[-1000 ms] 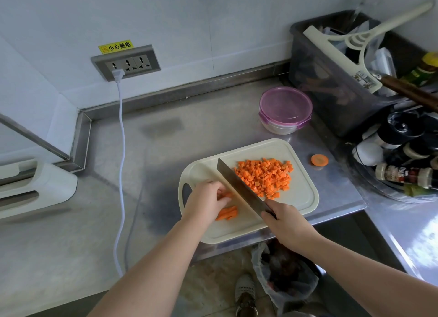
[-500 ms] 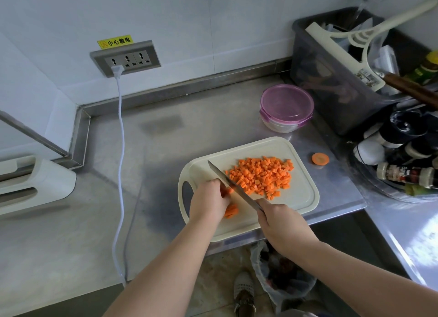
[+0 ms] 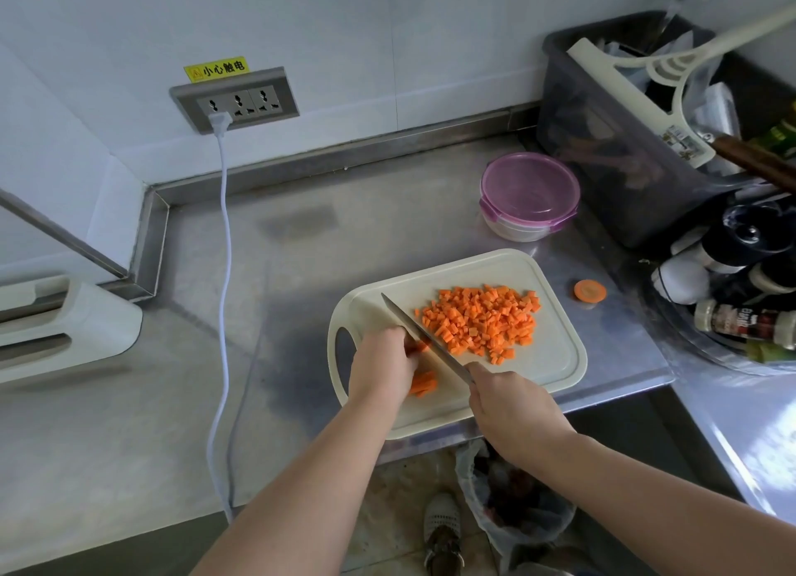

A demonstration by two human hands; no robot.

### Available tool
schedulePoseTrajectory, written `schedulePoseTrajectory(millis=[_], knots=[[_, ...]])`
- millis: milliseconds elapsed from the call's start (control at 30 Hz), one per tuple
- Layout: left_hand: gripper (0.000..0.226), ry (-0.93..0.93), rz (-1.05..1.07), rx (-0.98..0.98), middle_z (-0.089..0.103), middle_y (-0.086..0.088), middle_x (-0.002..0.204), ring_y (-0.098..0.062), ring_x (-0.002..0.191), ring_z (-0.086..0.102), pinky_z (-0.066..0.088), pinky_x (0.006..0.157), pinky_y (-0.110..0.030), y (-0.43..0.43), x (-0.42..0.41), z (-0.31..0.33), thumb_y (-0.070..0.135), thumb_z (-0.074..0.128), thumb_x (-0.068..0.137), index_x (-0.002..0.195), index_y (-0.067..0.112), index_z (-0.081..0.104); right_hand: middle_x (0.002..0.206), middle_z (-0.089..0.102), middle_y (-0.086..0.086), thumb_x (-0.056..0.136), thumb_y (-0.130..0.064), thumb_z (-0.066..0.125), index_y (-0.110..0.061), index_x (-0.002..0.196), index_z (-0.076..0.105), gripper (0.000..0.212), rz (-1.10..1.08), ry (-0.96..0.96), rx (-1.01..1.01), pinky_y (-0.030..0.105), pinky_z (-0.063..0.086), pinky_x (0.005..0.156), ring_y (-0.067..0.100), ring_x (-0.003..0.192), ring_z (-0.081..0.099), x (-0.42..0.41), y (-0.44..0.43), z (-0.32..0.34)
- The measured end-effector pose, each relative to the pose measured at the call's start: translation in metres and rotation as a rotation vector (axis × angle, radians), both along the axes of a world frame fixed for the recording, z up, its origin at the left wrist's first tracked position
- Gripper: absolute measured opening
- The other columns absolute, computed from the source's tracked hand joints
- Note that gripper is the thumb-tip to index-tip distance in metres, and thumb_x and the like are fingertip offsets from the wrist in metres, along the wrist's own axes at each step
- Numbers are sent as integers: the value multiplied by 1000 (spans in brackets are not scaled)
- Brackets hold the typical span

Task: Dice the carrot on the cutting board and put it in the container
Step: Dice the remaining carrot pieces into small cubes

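Over the last second my right hand (image 3: 512,407), gripping the knife (image 3: 424,338), walked the blade toward my left hand (image 3: 381,366) pinning carrot strips (image 3: 424,382); few cuts left.

brushed steel counter (image 3: 344,239), matt cream plastic cutting board (image 3: 555,360), shiny metal knife blade (image 3: 424,341), translucent purple plastic lid (image 3: 530,188)

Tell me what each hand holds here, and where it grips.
Right hand grips the knife by its handle; left hand pins carrot strips to the cutting board.
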State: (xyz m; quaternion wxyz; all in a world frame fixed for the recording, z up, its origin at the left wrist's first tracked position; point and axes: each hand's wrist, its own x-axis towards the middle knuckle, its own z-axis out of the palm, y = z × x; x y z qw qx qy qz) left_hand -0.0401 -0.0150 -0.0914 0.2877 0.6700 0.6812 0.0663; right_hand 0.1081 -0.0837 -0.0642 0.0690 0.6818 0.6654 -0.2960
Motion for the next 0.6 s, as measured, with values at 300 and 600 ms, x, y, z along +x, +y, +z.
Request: schedulePoseTrajectory(millis=[300,600], knots=[[8,-57,39,0,69,4,86,-16,78,65,51,67,-27,-3,0,-1,26,61,91,91,19,66,100,62,4,103,-24,29,-18,126,46,29,-94,82,-20,40,54,81,23,90,62,0,8,0],[14,-117,92,20,70,7,90,-12,81,66,51,69,-22,-7,-2,-1,29,65,88,98,20,68,81,60,0,103,-26,29,-22,124,46,28,-32,77,60,38,53,69,21,74,60,7,-2,7]])
